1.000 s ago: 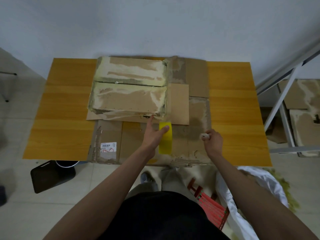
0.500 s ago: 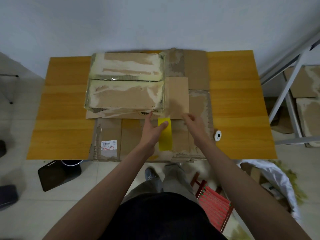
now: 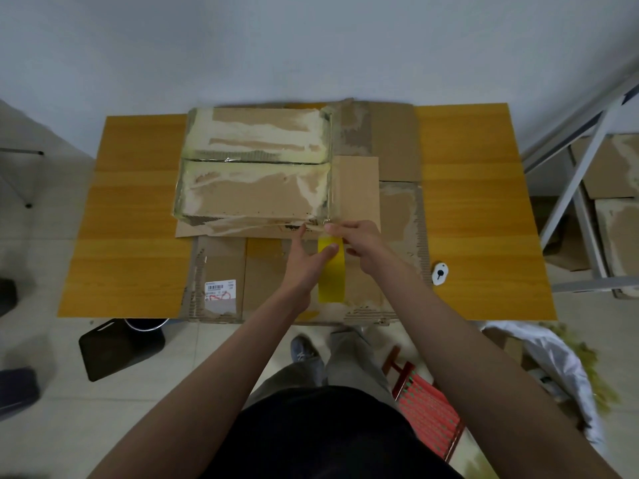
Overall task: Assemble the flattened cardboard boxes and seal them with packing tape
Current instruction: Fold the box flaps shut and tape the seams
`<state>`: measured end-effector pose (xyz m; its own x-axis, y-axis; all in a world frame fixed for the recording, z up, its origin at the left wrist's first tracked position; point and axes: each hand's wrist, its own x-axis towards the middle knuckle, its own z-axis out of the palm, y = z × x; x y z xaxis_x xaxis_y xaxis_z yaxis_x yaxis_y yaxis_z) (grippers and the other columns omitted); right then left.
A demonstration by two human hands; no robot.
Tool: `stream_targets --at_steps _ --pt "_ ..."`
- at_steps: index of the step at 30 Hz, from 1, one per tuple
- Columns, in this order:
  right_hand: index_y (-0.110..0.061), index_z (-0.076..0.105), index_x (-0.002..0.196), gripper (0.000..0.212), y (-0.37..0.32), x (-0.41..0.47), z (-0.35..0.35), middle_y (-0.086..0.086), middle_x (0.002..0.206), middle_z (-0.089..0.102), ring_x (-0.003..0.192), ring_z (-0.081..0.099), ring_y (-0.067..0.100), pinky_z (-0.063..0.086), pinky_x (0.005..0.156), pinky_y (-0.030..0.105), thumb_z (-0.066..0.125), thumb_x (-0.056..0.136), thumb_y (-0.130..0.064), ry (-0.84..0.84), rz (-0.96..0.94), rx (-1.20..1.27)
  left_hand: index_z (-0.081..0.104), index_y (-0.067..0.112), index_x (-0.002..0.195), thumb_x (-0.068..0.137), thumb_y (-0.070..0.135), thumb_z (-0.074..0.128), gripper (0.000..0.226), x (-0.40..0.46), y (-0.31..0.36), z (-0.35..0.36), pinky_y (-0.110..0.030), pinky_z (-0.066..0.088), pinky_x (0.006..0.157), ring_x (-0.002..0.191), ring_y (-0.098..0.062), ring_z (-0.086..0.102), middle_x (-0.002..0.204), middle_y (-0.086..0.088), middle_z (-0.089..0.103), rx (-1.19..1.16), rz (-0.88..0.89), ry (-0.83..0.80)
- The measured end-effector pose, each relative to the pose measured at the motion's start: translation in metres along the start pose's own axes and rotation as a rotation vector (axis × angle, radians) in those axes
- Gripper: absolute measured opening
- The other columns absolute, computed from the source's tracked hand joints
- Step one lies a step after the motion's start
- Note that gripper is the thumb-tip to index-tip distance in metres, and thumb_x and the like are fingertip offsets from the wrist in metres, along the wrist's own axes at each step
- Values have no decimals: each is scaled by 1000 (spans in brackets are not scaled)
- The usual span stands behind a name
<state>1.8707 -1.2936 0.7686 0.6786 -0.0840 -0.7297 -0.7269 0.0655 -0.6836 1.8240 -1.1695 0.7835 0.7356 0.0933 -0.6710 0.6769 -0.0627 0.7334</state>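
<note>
on the orange table, the right hand has left the small white tool and now pinches the box corner, while the left hand, fingers flat, presses the yellow tape, ready for sealing.

A plain packing or storage room: a bare white wall, tiled floor, an orange wooden worktop under worn cardboard, and more boxes by a metal rack.

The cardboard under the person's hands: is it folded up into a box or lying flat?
Flat. The cardboard lies spread on the table, flaps out, no walls raised; a yellow tape strip lies on it.
</note>
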Motion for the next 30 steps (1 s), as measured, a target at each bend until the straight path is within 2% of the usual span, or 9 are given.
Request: stream_targets --at_steps 1,4,6,13,16,22,24,27,30 --pt "-18 68 81 17 0 1 0 -6 82 67 83 60 12 42 66 25 84 78 -24 -1 3 0 21 39 155 87 32 77 88 1 0 -1 -54 50 101 121 -29 60 147 -10 49 9 0 2" --pt "-8 71 99 31 2 5 0 1 91 69 91 61 16 41 66 26 85 77 -24 -1 5 -8 21 37 156 87 34 77 89 2 0 -3 -54 46 105 128 -29 53 153 -9 42 44 3 13" --pt "-5 71 105 36 4 8 0 4 95 69 92 61 18 41 65 26 85 77 -24 9 -14 -24 20 35 157 86 35 77 90 3 0 -5 -52 45 106 131 -27 48 155 -7 38 77 7 27" --pt "1 73 99 30 12 16 6 10 97 72 95 65 21 52 85 36 83 79 -18 91 -126 -106 19 38 156 86 30 77 92 6 -2 -10 -53 41 109 138 -31 42 156 -6 38 104 -47 18" --pt "-3 76 92 25 13 15 9 6 88 72 83 64 15 50 76 33 84 77 -22 139 -209 -182 18 38 156 87 30 77 91 5 -7 -14 -53 41 110 138 -32 41 157 -8 36 105 -76 15" --pt "-5 79 79 22 11 15 6 5 76 74 72 66 12 45 66 24 86 74 -26 182 -375 -357 19 38 156 87 31 77 91 6 -8 -16 -52 43 108 137 -32 43 157 -7 36 106 -93 6" --pt "-6 80 79 23 10 17 4 5 76 75 72 66 11 45 67 24 87 72 -27 178 -371 -367 19 37 156 87 31 77 91 7 -7 -17 -52 44 108 137 -31 44 157 -7 37 98 -89 1" --pt "-6 80 82 27 7 22 2 6 77 74 73 64 14 49 73 32 90 68 -28 143 -309 -353 19 38 156 86 31 77 91 8 -6 -19 -52 46 106 136 -32 44 156 -7 37 87 -93 -6" --pt "-8 81 87 31 1 25 -2 7 77 72 73 61 14 51 71 35 91 67 -29 82 -236 -368 21 39 155 87 31 77 89 8 -6 -19 -51 47 104 136 -31 44 156 -6 37 91 -88 -14"
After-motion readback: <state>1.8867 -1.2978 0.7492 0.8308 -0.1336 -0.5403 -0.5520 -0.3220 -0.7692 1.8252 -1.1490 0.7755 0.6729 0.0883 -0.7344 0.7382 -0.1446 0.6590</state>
